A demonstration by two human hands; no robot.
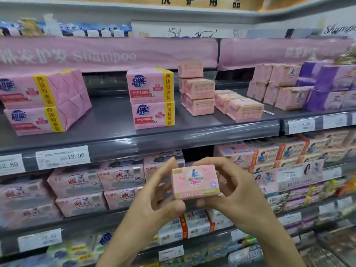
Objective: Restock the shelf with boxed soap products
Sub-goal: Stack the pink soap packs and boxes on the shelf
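Both my hands were clamped on one small pink soap box (195, 182) in front of the shelving, low in the head view. The left hand (154, 197) pinched its left end, thumb at the lower corner. The right hand (237, 189) curled round its right end.

The box lay with its long axis running left to right and its printed face turned back toward me, roughly level. It hung in the air, touching no shelf, in front of the packed lower shelf (123, 214).

The place it was meant for, as I judged it, lay above the hands and a little to the right, on the grey shelf (115, 122). A stack of small pink boxes (200, 97) stood there, with a row of the same kind (239, 107) lying flat just beside it on the right. They looked like the box I held, though their print was too blurred to be sure.

Bare grey shelf showed in front of the stack, between it and the two large four-packs (152, 97) to its left.

The stack sat nearer the right hand's side than the left's. A lift up and forward, drifting slightly right, would carry the box there. The stacked boxes showed their narrow ends toward me, so the box would likely need a quarter turn to match them.
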